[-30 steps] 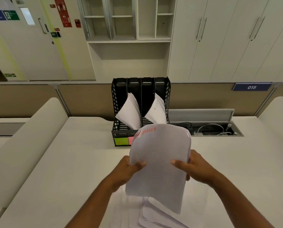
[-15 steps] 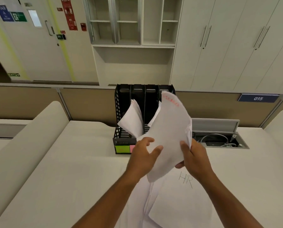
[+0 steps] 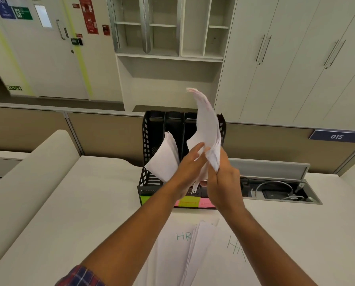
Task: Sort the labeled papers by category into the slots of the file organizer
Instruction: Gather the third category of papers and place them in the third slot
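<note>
A black file organizer (image 3: 149, 145) with several upright slots stands at the desk's far edge, with coloured sticky labels (image 3: 190, 202) on its base. White papers (image 3: 164, 159) lean in one left slot. My right hand (image 3: 224, 182) grips the lower edge of a thin stack of papers with red writing (image 3: 208, 124), held on edge and upright over the organizer's right slots. My left hand (image 3: 190, 168) lies flat against the stack's left face, fingers spread. Loose sheets marked HR (image 3: 182, 238) lie on the desk below my arms.
An open cable tray (image 3: 279, 190) with wires is sunk into the desk right of the organizer. A brown partition (image 3: 102, 133) runs behind the desk, with white cabinets and shelves beyond. A raised desk divider (image 3: 28, 172) sits at the left.
The stack has moved forward and up, and turned from facing me to standing on edge over the organizer. Both hands followed it away from the desk pile.
</note>
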